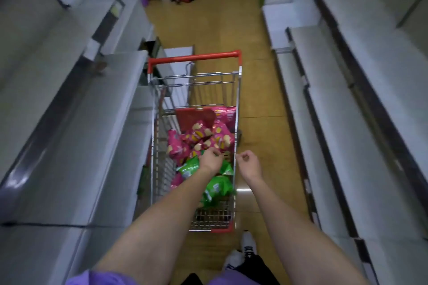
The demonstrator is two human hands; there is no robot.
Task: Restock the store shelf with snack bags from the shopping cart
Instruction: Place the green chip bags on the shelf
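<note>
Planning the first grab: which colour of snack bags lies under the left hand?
The green bags, at the cart's near end. The pink bags lie farther off, beyond the left hand.

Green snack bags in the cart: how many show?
3, at the cart's near end: one below the left hand, one right of it, one nearest the camera. Others may be buried.

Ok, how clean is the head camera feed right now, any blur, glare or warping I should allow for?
Head view: dim, with the shelves on both sides smeared by motion blur; wide-angle warping splays their edges outward; a small glare patch shines on the floor beside the cart; snack bags and both hands, left hand and right hand, read fairly sharp.
</note>
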